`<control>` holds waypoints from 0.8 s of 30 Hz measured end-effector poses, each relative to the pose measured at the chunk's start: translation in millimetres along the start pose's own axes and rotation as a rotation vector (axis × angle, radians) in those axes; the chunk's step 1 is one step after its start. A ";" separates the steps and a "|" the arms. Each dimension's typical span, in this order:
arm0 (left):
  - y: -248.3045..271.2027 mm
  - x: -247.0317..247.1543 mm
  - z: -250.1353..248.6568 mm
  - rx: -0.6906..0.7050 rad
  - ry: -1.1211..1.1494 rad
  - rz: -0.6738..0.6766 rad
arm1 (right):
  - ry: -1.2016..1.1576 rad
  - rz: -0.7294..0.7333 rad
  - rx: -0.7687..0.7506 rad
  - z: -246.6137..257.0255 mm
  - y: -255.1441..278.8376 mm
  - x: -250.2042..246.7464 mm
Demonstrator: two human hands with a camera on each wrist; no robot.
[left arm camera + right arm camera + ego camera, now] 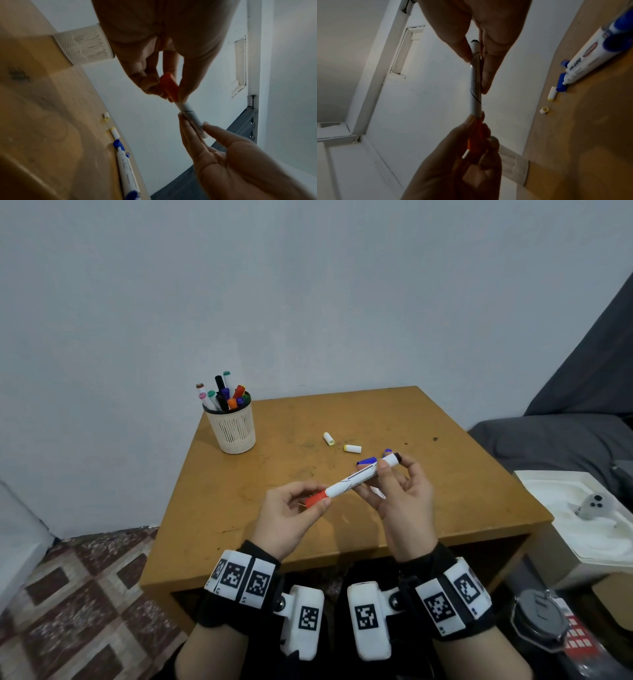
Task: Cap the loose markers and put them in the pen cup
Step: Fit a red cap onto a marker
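Observation:
I hold a white marker (356,478) level above the wooden table (274,525). My left hand (320,498) pinches the orange cap (314,500) at its left end, where cap and barrel meet. My right hand (390,470) pinches the barrel near its black end. The left wrist view shows the orange cap (169,86) between my fingers; the right wrist view shows the barrel (476,81). A blue marker (126,167) with a loose blue cap (561,83) lies on the table under my right hand. The cream pen cup (233,424) with several markers stands at the back left.
Two small white and yellow caps (329,438) (352,448) lie mid-table. A white box (582,508) with a grey object stands to the right, dark upholstery (565,440) behind it. A patterned floor (85,594) lies to the left.

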State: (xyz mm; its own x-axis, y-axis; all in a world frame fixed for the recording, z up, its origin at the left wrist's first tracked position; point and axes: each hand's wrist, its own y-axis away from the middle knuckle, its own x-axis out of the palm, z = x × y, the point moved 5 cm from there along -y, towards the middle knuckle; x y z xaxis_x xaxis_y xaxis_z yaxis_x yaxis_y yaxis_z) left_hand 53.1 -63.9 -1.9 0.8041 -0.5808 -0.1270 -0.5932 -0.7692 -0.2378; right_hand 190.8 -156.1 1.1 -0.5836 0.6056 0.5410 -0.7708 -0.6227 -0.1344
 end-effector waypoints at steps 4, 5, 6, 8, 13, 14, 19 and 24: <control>1.2 10.2 -4.7 0.004 0.004 0.013 | 0.030 0.064 0.027 -4.7 8.0 7.6; 0.6 10.0 -4.4 -0.003 0.013 -0.019 | 0.032 0.069 0.019 -5.7 9.5 9.0; -0.1 9.7 -3.6 -0.013 0.009 -0.042 | 0.035 0.073 0.008 -6.1 10.8 9.8; -0.9 8.6 -0.8 -0.023 -0.042 -0.065 | 0.070 0.079 -0.011 -6.0 12.3 11.4; -2.5 6.3 3.1 -0.002 -0.188 -0.078 | 0.070 0.096 -0.021 -5.8 15.6 14.9; -3.0 5.9 3.7 0.013 -0.228 -0.080 | 0.058 0.099 -0.020 -6.3 16.2 15.2; -2.6 5.4 4.5 0.102 -0.365 -0.101 | 0.025 0.092 -0.015 -10.4 17.7 16.2; -2.6 4.7 4.5 0.148 -0.362 -0.094 | 0.005 0.078 0.003 -13.0 18.0 16.8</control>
State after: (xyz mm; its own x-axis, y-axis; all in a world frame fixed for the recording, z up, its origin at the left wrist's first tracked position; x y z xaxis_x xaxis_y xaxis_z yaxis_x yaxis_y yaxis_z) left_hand 58.6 -63.5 -6.2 0.8324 -0.3578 -0.4231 -0.5254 -0.7524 -0.3974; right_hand 163.8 -150.7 -3.1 -0.6433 0.5578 0.5244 -0.7222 -0.6695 -0.1737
